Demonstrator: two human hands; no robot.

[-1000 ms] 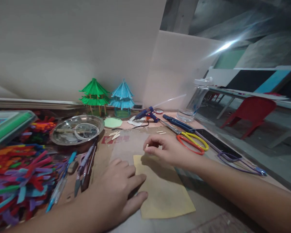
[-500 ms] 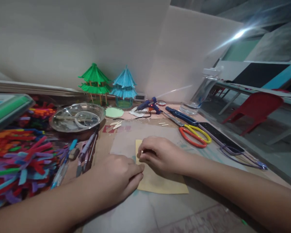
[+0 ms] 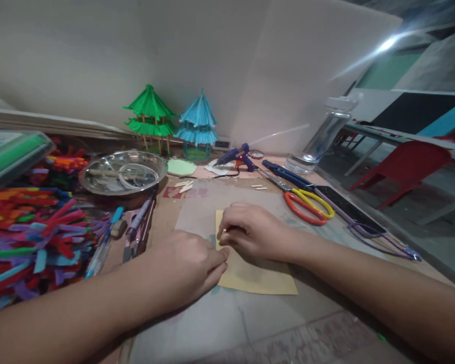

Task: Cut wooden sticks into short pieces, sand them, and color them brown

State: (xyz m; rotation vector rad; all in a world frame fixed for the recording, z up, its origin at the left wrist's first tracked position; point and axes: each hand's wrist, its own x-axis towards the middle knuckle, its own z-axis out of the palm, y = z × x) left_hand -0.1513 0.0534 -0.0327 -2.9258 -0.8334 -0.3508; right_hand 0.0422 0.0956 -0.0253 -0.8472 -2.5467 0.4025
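Both hands meet over a yellow paper sheet (image 3: 252, 277) lying flat near the front middle of the tabletop (image 3: 227, 323), on a larger pale sheet (image 3: 200, 215).

Left hand (image 3: 184, 270): knuckles up, forefinger and thumb reaching onto the sheet's left edge; whether it pinches that edge or only presses it cannot be told, since the fingertips are hidden under the hand.

Right hand (image 3: 252, 232): closed, fingers curled in and drawn against the thumb over the sheet's upper left corner; a small pale speck shows at the fingertips, too small to identify; the hand covers most of the sheet's upper half.

The two hands lie just beside each other; contact between them unclear.

Surroundings:
- left: heap of coloured strips (image 3: 30, 237), cut off by the frame edge; a green-lidded box (image 3: 11, 156) above it, only partly in view
- pens (image 3: 138, 230) between heap and sheet, blurred; exact kinds not readable
- metal dish (image 3: 123, 174) behind the pens; contents indistinct
- back, against the wall: green pagoda model (image 3: 149, 116) and blue pagoda model (image 3: 197, 121), side by side; a pale green disc (image 3: 181, 167) before them
- short pale sticks (image 3: 184, 186) near the disc
- blue glue gun (image 3: 235, 155), a red light on it
- right: scissors (image 3: 307, 205) with one red and one yellow handle; dark phone (image 3: 349, 212) just beside them; purple cable (image 3: 379, 242) trailing off
- clear water bottle (image 3: 324, 136), washed out by glare
- red chair (image 3: 405, 164) beyond the tabletop's edge
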